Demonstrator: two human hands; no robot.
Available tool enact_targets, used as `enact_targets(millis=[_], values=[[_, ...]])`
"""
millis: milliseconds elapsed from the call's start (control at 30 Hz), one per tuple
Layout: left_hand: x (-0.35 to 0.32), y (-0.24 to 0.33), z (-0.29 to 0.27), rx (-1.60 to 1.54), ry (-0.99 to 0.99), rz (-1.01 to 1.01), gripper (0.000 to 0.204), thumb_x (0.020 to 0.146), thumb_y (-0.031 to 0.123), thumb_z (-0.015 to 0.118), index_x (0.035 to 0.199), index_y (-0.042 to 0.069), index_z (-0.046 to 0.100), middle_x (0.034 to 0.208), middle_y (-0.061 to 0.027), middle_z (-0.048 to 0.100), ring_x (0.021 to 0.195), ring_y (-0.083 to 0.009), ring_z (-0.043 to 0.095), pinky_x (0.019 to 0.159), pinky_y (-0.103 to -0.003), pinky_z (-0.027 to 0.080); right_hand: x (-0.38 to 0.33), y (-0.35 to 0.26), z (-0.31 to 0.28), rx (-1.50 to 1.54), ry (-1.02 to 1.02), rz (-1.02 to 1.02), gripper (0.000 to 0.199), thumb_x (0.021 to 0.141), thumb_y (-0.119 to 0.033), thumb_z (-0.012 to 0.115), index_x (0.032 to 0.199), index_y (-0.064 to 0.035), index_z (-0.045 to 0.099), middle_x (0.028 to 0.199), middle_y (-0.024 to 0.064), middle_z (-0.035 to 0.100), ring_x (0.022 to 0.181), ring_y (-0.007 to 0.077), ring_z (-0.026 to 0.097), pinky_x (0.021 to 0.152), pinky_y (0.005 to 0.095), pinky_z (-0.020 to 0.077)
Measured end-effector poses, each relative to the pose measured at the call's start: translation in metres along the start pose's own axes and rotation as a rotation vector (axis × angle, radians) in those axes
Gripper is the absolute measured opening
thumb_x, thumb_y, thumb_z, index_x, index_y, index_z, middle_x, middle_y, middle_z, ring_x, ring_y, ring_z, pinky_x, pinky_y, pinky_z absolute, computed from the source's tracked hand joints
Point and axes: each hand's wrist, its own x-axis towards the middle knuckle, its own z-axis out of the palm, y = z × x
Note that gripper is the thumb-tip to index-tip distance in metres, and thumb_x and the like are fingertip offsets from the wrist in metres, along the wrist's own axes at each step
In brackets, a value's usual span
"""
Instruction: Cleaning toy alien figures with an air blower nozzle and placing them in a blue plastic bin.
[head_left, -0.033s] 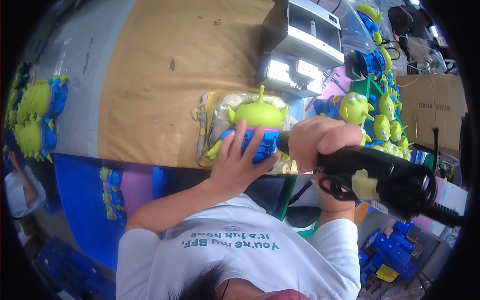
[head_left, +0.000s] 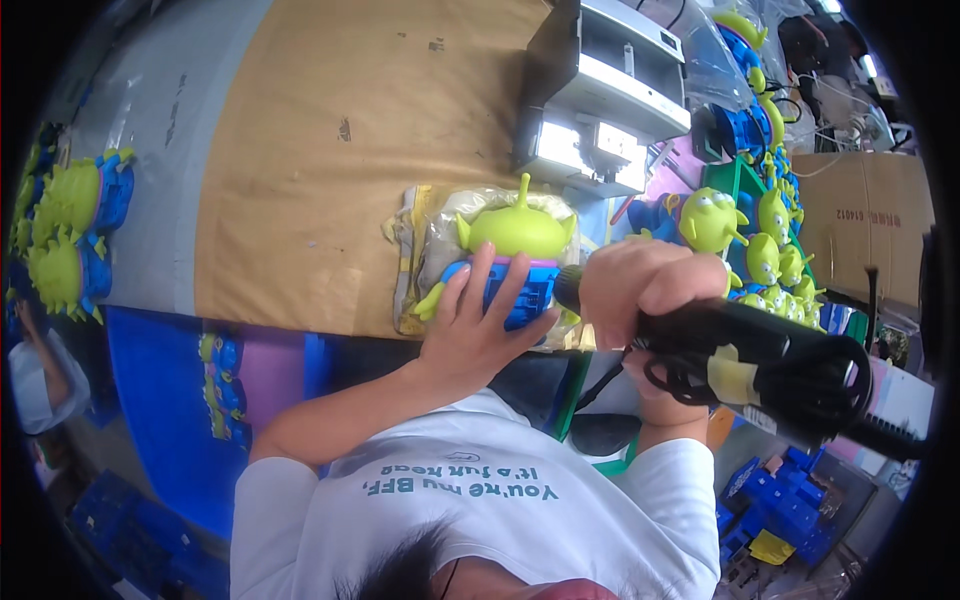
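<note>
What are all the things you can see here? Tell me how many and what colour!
Toy under the hands: one, green head with blue body, on a clear plastic bag on the table.
Plastic bag: one, clear, under that toy.
Table top: one, brown.
Heat tool: one, black, its nozzle by the toy's blue body.
Machine: one, grey, behind the toy.
Toys at right: many, green and blue.
Toys at left: several, green and blue.
Cardboard box: one, brown, far right.
Left hand: flat on the toy's blue body.
Right hand: wrapped around the black tool.
</note>
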Motion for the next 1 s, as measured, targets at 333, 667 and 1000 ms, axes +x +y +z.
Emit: enact_targets(millis=[333,667,1000], values=[[-0.001,0.0,0.0,0.004,0.003,0.0,0.036,0.082,0.024,0.06,0.117,0.03,0.061,0.144,-0.0202,0.041,0.127,-0.0461,0.042,0.101,-0.048,0.033,-0.006,-0.005,0.004,0.008,0.034,-0.006,0.035,0.076,-0.005,0.077,0.1,-0.0036,0.051,0.073,0.0092,0.061,0.061,0.023,0.06,0.056,0.034,0.0482],[-0.014,-0.022,-0.043,-0.246,0.031,-0.143,0.076,0.07,0.03,0.079,0.137,0.014,0.046,0.143,-0.0222,0.04,0.13,-0.0436,0.039,0.106,-0.053,0.03,0.016,-0.047,0.001,-0.143,0.32,0.036,0.04,0.081,-0.012,0.067,0.115,-0.0077,0.046,0.075,0.0019,0.051,0.062,0.0144,0.05,0.067,0.034,0.0437],[-0.042,-0.06,0.001,-0.465,0.197,-0.291,0.057,0.095,0.041,0.053,0.133,-0.001,0.049,0.134,-0.024,0.048,0.127,-0.0395,0.045,0.106,-0.045,0.034,0.066,-0.006,-0.081,-0.339,0.666,0.146,0.027,0.082,-0.001,0.062,0.107,0.0059,0.052,0.074,0.0099,0.057,0.064,0.0209,0.057,0.064,0.0364,0.0488]])
